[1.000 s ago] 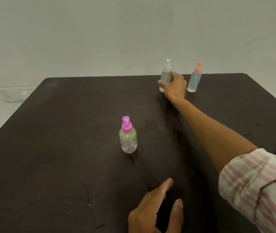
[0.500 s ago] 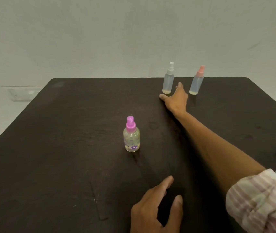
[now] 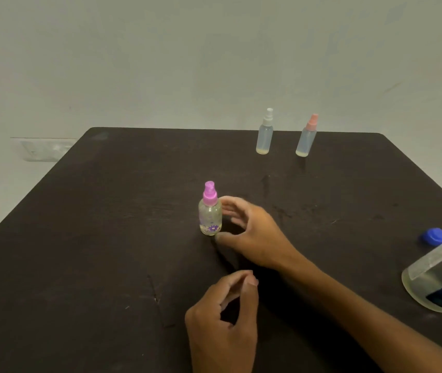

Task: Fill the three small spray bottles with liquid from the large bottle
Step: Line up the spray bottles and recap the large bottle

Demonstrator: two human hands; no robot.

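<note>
Behind dark scuffed table [image 3: 107,251], plain grey-green wall [image 3: 160,63].

The scene is dimly and evenly lit, and soft shadows are cast on the dark surface [image 3: 107,238] just beside the right hand [image 3: 255,235]. Its fingers [image 3: 230,204] are smeared by motion blur. Wide-angle bending is seen at the surface's far edge.

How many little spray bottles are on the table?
3. The purple-capped bottle stands mid-table beside the right hand; the white-capped bottle and pink-capped bottle stand near the far edge. None looks hidden.
</note>
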